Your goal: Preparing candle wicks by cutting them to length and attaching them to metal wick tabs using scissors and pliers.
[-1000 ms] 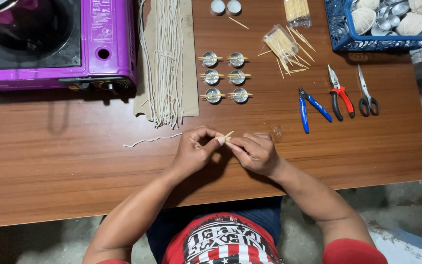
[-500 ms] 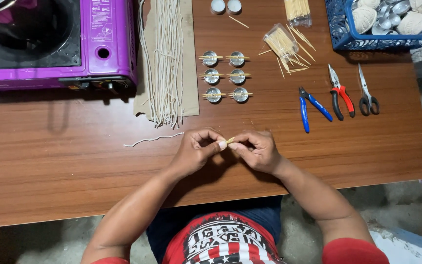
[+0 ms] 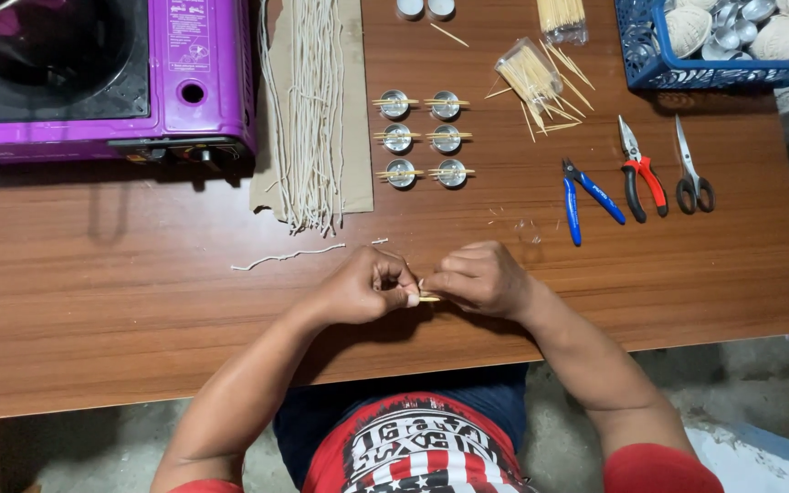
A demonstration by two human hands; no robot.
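Wooden and thin, a short stick [image 3: 428, 298] sits pinched between the two hands, which are pressed close together over the table [image 3: 93, 319] just in front of the person. The left hand [image 3: 369, 285] is curled tight, its fingertips meeting the stick's left end; the right hand [image 3: 477, 277] is closed over the other end, so only a small pale piece shows in the gap between them. Its long axis runs left to right, level with the table edge, and both hands are equally near since each grips it. I cannot tell whether anything else is held with it. A loose bit of white string [image 3: 287, 256] lies just beyond the left hand, apart from it. Farther off sit six small metal cups [image 3: 423, 139] with sticks across them, a bundle of strings [image 3: 312, 110] on cardboard, blue pliers [image 3: 586, 194], red pliers [image 3: 639, 169], scissors [image 3: 689, 169], and a purple stove [image 3: 102, 78].
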